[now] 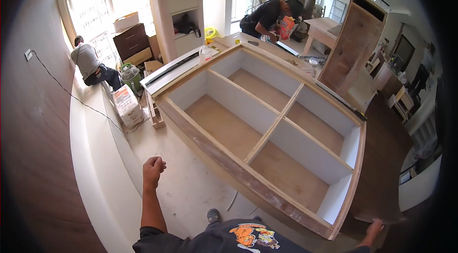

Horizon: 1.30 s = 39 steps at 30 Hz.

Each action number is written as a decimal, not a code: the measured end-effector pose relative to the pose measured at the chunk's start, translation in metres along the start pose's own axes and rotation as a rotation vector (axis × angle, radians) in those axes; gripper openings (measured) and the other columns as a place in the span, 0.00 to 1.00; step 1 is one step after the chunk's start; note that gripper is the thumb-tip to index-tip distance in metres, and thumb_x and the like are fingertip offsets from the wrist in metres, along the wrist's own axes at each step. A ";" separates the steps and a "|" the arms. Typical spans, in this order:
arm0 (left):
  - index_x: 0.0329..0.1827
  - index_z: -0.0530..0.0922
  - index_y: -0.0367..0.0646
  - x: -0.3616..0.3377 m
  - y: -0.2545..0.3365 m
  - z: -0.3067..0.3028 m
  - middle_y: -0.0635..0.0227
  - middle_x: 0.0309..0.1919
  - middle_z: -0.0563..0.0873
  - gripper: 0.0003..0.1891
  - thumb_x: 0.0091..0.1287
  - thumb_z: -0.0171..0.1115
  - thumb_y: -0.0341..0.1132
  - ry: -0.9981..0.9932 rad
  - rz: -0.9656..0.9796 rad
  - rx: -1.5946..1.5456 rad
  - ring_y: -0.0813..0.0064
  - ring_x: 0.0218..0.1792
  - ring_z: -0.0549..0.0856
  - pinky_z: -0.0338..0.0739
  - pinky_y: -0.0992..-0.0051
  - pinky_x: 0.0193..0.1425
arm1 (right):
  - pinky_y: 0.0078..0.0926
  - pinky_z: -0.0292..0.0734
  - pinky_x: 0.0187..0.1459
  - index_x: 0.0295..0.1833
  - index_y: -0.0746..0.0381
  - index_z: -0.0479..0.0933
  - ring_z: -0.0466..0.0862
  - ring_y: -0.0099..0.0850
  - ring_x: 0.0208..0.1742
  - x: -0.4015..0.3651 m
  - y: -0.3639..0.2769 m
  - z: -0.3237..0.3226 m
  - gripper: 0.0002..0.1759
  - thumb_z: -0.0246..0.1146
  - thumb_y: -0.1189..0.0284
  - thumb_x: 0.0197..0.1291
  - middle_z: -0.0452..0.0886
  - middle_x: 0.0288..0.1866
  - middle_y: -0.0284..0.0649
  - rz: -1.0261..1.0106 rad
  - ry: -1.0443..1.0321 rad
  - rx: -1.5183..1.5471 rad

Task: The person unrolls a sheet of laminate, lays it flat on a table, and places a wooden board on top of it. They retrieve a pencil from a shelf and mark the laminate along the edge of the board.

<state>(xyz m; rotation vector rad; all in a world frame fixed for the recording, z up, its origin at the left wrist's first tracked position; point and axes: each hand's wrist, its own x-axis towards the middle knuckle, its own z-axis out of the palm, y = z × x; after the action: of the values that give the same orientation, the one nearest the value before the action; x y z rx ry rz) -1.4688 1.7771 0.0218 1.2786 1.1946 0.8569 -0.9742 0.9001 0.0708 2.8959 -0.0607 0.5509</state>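
My left hand point(153, 169) is raised over the floor, left of the wooden frame, its fingers curled together; whether they pinch anything small is hidden. At the lower right, my right hand point(375, 228) is at the bottom edge of a dark brown panel point(381, 167), with its fingers closed on that edge. Between my hands lies a large wooden frame point(286, 118) with white inner walls and several compartments, open side up. Its near rail is stained brown. The panel stands along the frame's right side.
One person point(267, 16) bends over beyond the frame; another point(88, 62) sits on the left ledge; a third point(422, 69) is at far right. A green vacuum point(130, 77), a white sack point(127, 105) and a tilted wooden door point(352, 43) stand around. A cable point(71, 94) hangs left.
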 end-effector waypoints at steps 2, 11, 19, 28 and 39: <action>0.49 0.79 0.33 0.006 0.008 -0.003 0.63 0.34 0.86 0.13 0.73 0.59 0.36 0.010 0.013 -0.012 0.75 0.31 0.85 0.79 0.77 0.35 | 0.52 0.66 0.68 0.44 0.60 0.82 0.80 0.47 0.55 -0.001 -0.009 0.000 0.10 0.57 0.73 0.61 0.82 0.48 0.47 0.049 0.000 0.001; 0.47 0.80 0.35 0.007 -0.006 0.007 0.65 0.32 0.86 0.12 0.73 0.60 0.36 0.023 -0.013 -0.042 0.76 0.29 0.84 0.79 0.78 0.34 | 0.47 0.73 0.60 0.45 0.63 0.83 0.77 0.53 0.60 -0.011 -0.021 -0.009 0.11 0.59 0.72 0.63 0.81 0.56 0.50 0.237 -0.054 0.228; 0.44 0.81 0.36 0.008 0.069 0.064 0.66 0.31 0.86 0.11 0.73 0.59 0.36 -0.021 0.286 0.029 0.77 0.30 0.83 0.79 0.78 0.38 | 0.42 0.70 0.63 0.46 0.62 0.85 0.76 0.43 0.64 -0.044 -0.031 0.006 0.16 0.58 0.82 0.53 0.84 0.54 0.41 0.059 -0.137 0.168; 0.43 0.81 0.31 -0.029 0.210 0.225 0.64 0.30 0.85 0.11 0.71 0.60 0.34 -0.414 0.687 0.302 0.77 0.34 0.85 0.79 0.77 0.42 | 0.47 0.68 0.66 0.51 0.68 0.81 0.72 0.53 0.66 -0.108 -0.037 0.054 0.21 0.59 0.86 0.48 0.79 0.60 0.50 -0.025 -0.064 0.253; 0.45 0.82 0.37 -0.041 0.291 0.406 0.52 0.37 0.87 0.13 0.67 0.62 0.39 -0.659 1.047 0.965 0.54 0.41 0.87 0.79 0.63 0.48 | 0.50 0.65 0.68 0.56 0.65 0.78 0.68 0.55 0.70 -0.135 -0.045 0.076 0.27 0.57 0.89 0.47 0.75 0.64 0.49 0.032 -0.060 0.307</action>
<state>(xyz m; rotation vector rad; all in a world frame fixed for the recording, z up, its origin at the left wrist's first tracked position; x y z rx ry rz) -1.0452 1.6821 0.2719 2.8166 0.2726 0.4070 -1.0687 0.9302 -0.0558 3.2151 -0.0337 0.5199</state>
